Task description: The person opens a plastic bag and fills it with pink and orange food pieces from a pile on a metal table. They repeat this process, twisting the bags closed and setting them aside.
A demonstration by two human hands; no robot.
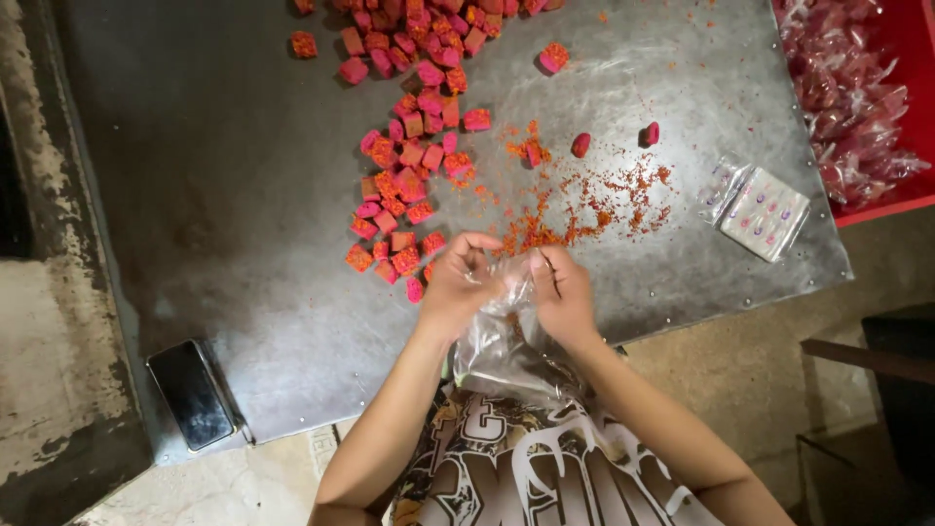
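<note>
1. The left hand (458,282) and the right hand (563,295) meet over the near edge of the metal table (243,195), each pinching the top of a clear plastic bag (502,341).
2. Both hands are closed on the bag's mouth, fingers curled, with the film bunched between them.
3. The bag hangs down from the hands toward the person's printed shirt (526,468); what it holds cannot be made out.
4. A pile of pink and orange cubes (409,146) lies on the table just beyond the left hand and stretches to the far edge.
5. Orange crumbs (584,209) are scattered on the table beyond the right hand, with a few single pink pieces among them.
6. A flat stack of small printed bags (765,212) lies near the table's right edge, well apart from the hands.
7. A red bin (911,58) at the far right holds many filled clear packets (842,88).
8. A dark phone (192,393) lies at the table's near left corner, screen up.
</note>
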